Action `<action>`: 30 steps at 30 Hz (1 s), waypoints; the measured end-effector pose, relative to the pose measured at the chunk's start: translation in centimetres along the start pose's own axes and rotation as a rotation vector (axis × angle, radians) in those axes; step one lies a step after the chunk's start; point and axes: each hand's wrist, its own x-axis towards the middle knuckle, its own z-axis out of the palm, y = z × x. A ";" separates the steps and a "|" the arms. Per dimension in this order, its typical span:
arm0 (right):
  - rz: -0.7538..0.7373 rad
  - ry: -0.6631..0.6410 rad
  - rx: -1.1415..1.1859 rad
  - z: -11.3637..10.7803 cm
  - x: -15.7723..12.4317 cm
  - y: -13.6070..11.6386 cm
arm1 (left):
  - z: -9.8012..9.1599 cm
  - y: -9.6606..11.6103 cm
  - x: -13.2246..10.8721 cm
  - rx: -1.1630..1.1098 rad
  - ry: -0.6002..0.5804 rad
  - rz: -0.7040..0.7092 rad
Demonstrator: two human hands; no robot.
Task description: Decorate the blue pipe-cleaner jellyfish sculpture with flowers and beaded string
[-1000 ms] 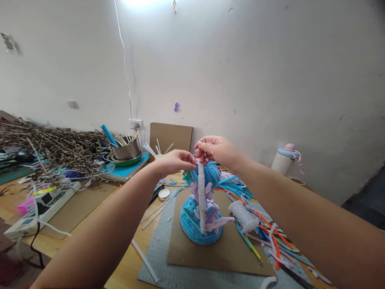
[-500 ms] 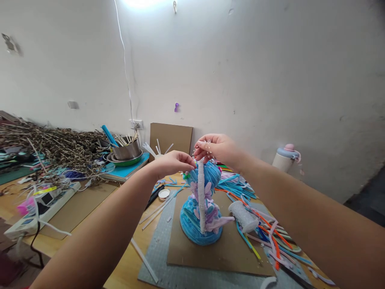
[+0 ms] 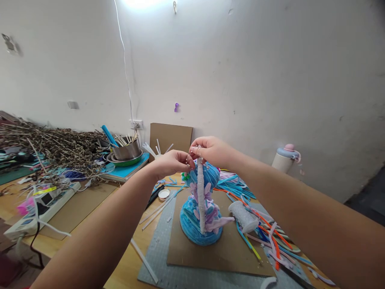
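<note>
A blue craft piece (image 3: 195,218) of fuzzy pipe cleaners stands upright, with a round base and a rounded upper part. Pink and lilac petals (image 3: 215,222) cover its middle. A white wrapped post (image 3: 201,196) rises along its near side. At the top of this post, a thin string of clear beads (image 3: 198,149) runs between my hands. My left hand (image 3: 177,162) pinches the bead string just left of the post. Above the post top, my right hand (image 3: 210,151) is closed on the same string. Both fingertips partly hide it.
A spool (image 3: 244,216) of clear beads and loose pipe cleaners (image 3: 279,241) lie to the right. Under the piece are a brown board (image 3: 192,257) and a grey cutting mat (image 3: 153,261). White glue sticks (image 3: 144,261), a power strip (image 3: 45,208) and a metal bowl (image 3: 126,151) are left.
My right hand has shifted left and slightly down toward my left hand, carrying the beads over the post top. The left hand has barely moved; beads now show at its fingertips.
</note>
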 end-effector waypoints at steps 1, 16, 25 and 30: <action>-0.028 -0.009 -0.088 0.0 0.0 -0.1 | 0.0 0.0 0.0 -0.007 -0.002 0.001; -0.052 -0.007 0.070 -0.5 -0.6 0.6 | 0.3 0.1 -0.9 -0.153 0.047 -0.061; 0.032 -0.191 0.705 -1.3 -2.4 -0.3 | 0.1 -0.3 -1.1 -0.143 0.031 -0.048; 0.019 -0.105 0.752 -2.2 -3.9 0.3 | 1.1 0.0 -1.1 -0.101 0.090 -0.047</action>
